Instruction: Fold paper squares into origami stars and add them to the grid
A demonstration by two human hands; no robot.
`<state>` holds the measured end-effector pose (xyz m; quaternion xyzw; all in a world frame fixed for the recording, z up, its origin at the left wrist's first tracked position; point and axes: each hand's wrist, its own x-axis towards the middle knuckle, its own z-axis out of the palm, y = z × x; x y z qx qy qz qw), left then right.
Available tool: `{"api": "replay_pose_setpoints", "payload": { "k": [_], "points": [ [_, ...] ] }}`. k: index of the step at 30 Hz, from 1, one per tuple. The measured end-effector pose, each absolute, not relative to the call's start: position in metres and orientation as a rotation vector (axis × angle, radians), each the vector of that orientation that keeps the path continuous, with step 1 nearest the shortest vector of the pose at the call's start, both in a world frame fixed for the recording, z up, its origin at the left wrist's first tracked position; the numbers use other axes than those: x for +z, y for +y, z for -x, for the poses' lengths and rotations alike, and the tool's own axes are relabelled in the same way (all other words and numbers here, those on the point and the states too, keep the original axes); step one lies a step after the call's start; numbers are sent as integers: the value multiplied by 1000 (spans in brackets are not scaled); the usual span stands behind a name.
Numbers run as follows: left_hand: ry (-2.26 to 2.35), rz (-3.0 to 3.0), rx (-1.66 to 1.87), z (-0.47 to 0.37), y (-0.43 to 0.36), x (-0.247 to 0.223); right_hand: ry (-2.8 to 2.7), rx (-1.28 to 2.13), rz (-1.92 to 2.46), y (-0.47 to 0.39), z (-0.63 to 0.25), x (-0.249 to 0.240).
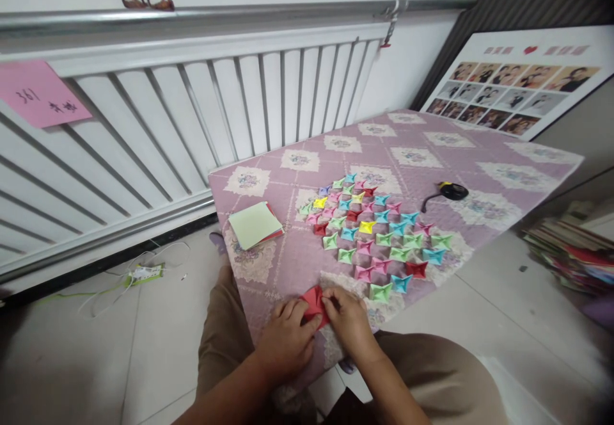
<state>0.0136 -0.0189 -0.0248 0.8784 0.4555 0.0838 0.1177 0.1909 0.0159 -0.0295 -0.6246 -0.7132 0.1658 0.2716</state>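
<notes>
A partly folded piece of red paper [314,303] lies at the near edge of the table, between my hands. My left hand [288,332] holds its left and lower side, thumb pressed on the paper. The fingers of my right hand [346,316] pinch its right edge. Beyond them, several small folded paper shapes [367,227] in green, pink, blue, yellow and red stand in slanting rows. A stack of square paper sheets [256,224], pale green on top with red beneath, rests to the left on the tablecloth.
The table has a purple patterned cloth [297,246]. A black object with a curled strap [452,191] lies at its right. Behind are a white radiator [268,98] and a photo board [518,86]. A power strip [145,273] is on the floor.
</notes>
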Motion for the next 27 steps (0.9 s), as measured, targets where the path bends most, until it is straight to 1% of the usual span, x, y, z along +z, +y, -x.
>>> {"api": "replay_pose_setpoints", "payload": {
  "k": [6, 11, 21, 27],
  "points": [
    [1333, -2540, 266, -14, -19, -18, -2098, 450, 1634, 14, -200, -25],
    [1345, -2535, 283, -15, -20, -18, -2190, 390, 1580, 9, -201, -23],
    [1357, -2441, 353, -14, -22, -23, -2265, 155, 1436, -3, -205, -41],
    [1372, -2425, 346, -13, -22, -28, -2354, 89, 1308, 1, -210, -49]
  ]
}}
